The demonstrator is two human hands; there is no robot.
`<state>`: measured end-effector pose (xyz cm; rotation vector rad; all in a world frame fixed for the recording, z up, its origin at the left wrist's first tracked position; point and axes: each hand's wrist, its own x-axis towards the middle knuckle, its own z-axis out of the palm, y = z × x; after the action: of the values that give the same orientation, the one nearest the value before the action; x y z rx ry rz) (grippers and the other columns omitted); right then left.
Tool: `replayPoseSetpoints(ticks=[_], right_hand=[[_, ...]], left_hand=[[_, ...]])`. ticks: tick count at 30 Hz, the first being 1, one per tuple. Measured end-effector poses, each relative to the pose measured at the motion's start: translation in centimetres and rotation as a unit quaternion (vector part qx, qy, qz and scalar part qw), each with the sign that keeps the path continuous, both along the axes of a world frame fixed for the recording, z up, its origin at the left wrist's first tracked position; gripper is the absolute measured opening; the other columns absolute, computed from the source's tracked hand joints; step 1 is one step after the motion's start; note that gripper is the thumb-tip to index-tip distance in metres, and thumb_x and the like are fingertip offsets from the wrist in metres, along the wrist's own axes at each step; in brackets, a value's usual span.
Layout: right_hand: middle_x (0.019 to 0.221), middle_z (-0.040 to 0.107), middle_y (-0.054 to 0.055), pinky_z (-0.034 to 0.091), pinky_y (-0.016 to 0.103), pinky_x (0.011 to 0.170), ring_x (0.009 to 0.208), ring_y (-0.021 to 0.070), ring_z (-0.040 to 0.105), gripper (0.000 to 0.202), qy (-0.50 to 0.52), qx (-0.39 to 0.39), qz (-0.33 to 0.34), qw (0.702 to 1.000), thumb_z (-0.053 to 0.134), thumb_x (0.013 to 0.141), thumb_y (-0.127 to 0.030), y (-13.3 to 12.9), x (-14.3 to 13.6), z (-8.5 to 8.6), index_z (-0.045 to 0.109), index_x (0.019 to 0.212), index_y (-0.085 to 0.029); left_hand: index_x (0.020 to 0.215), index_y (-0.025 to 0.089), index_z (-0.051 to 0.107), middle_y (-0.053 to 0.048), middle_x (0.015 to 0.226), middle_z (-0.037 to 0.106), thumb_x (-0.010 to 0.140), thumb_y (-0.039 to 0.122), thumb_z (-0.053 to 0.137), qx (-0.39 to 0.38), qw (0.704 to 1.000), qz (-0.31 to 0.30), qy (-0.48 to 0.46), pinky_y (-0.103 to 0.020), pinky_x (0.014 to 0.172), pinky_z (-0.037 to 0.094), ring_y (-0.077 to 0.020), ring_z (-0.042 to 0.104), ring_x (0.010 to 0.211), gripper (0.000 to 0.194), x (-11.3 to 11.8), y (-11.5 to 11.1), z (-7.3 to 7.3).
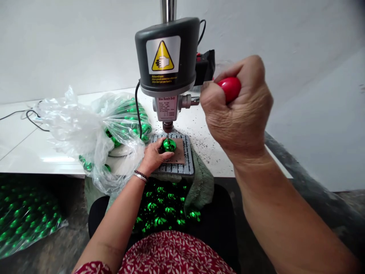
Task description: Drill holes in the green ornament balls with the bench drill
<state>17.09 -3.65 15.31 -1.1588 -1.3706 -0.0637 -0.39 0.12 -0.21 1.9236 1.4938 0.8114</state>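
A mini bench drill [168, 57] stands on the white table, its thin bit pointing down at a shiny green ball [170, 145]. My left hand [155, 155] grips that ball from the left with thumb and fingers, steadying it on a brown board [180, 152]. The board lies on the drill's grey slotted base [188, 160]. Up at the right, my right hand [239, 102] is closed around the red knob [231, 89] of the drill's feed lever. The bit's tip meets the top of the ball; whether it has gone in, I cannot tell.
A clear plastic bag [94, 121] of green balls sits left of the drill. Many more green balls [159, 205] lie below the table edge over my lap. Another filled bag [25, 217] rests at lower left. Dark shavings dot the white table [211, 152]; a green cloth [201, 190] hangs off it.
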Motion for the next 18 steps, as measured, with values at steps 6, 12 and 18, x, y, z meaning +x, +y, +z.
replayPoseSetpoints(ticks=[6, 12, 18], right_hand=[[0.072, 0.043, -0.005, 0.039, 0.021, 0.07, 0.066, 0.0012, 0.039, 0.015, -0.06, 0.042, -0.016, 0.997, 0.047, 0.087, -0.028, -0.5, 0.2, -1.4, 0.045, 0.077, -0.017], [0.07, 0.051, -0.004, 0.041, 0.021, 0.063, 0.061, 0.0038, 0.042, 0.014, -0.083, 0.077, -0.057, 0.992, 0.05, 0.087, -0.03, -0.3, 0.2, -2.7, 0.049, 0.08, -0.019], [0.07, 0.056, -0.002, 0.043, 0.022, 0.061, 0.063, 0.0062, 0.05, 0.013, -0.131, 0.143, -0.093, 0.977, 0.049, 0.092, -0.031, -0.4, 0.1, -4.7, 0.05, 0.084, -0.02]], left_hand=[[0.131, 0.016, 0.064, -0.009, 0.103, 0.075, 0.073, 0.036, 0.079, 0.006, 1.0, 0.006, 0.028, -0.041, 0.094, 0.05, -0.0291, 0.066, 0.1, 0.063, 0.0, -0.2, 0.2], [0.126, 0.018, 0.065, -0.004, 0.092, 0.074, 0.075, 0.036, 0.077, 0.009, 1.0, -0.013, 0.024, -0.035, 0.088, 0.05, -0.0241, 0.065, 0.091, 0.056, 0.0, -0.3, 0.1], [0.126, 0.021, 0.066, -0.004, 0.099, 0.074, 0.072, 0.033, 0.08, 0.012, 1.0, 0.001, -0.009, -0.035, 0.091, 0.05, -0.024, 0.064, 0.097, 0.057, -0.2, -0.1, -0.7]])
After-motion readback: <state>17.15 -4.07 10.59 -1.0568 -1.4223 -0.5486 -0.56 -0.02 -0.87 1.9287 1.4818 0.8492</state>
